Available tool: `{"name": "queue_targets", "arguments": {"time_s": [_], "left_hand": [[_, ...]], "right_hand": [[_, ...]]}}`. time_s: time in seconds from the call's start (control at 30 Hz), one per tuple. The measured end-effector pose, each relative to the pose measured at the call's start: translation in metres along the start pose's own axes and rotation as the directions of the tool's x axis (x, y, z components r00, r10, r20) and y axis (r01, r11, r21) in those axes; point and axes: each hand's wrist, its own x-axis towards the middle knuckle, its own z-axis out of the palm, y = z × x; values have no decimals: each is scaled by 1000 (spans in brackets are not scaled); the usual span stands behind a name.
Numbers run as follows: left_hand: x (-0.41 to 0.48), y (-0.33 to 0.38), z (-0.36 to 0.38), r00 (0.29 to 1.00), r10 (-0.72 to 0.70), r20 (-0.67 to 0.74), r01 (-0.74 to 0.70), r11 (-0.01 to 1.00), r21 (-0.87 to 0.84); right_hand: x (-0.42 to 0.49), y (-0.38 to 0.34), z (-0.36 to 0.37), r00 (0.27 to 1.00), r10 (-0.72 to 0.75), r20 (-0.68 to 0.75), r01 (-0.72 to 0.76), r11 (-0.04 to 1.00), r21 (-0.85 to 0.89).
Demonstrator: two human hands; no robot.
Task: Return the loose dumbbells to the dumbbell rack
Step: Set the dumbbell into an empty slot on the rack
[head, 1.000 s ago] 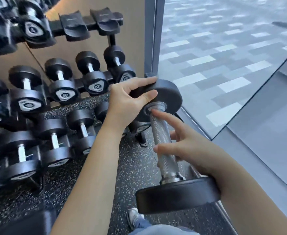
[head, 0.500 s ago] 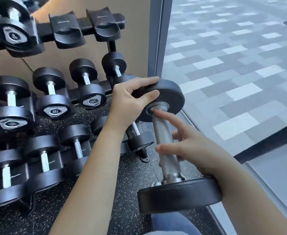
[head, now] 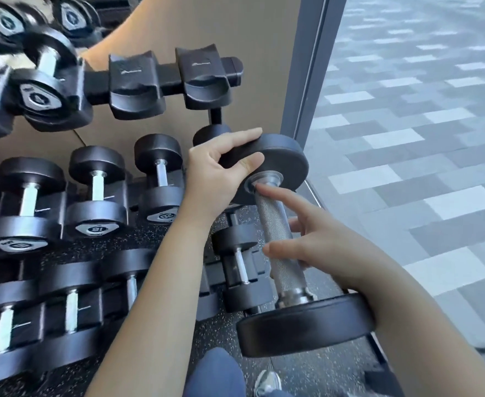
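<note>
Nearest the camera, a blue trouser leg [head: 215, 371] and a pale shoe [head: 268, 383] are cut off by the lower edge. Just above them hangs the loose dumbbell [head: 281, 245], held in the air to the right of the dumbbell rack [head: 161, 81]. Its near head is a thick matte black disc pressing against the right forearm; its handle is knurled bright metal with a smooth collar at each end.

The right hand [head: 321, 247] cups the handle from the right and from beneath, thumb across the near side, forefinger stretched along the bar toward the far collar; the other fingers curl behind the bar and are mostly hidden.

Beyond it, the left hand [head: 215, 173] clamps the far head's rim, thumb on the inner face, fingers over the top edge. It covers part of a racked dumbbell behind it.

To the left of the left hand, racked dumbbells [head: 96, 193] sit in rows, black heads with short chrome handles; their number plates are hard to read. Up and left of that hand, two moulded black saddles [head: 204, 78] stand unfilled. The topmost dumbbells are blurred and cut off.
</note>
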Motion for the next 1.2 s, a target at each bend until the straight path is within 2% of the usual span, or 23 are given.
{"name": "queue_targets", "arguments": {"time_s": [0.17,0.43,0.6,0.93,1.2], "left_hand": [[56,-33,-18,999,28,-17,-27,999,46],[162,-87,-68,1000,19,-24,-18,999,44],[215,-115,-90,1000,13,-21,-13,999,29],[293,-159,-102,1000,-17,-5,17,999,37],[362,-190,-99,995,-50,-88,55,997,51]], "right_hand": [[68,-14,-13,1000,-5,29,5,1000,6],[194,-51,-13,999,-29,26,30,998,-47],[259,-63,-18,998,-52,21,52,998,-16],[343,-83,-43,999,0,38,-1,1000,16],[424,-89,-79,994,-19,104,15,999,36]]}}
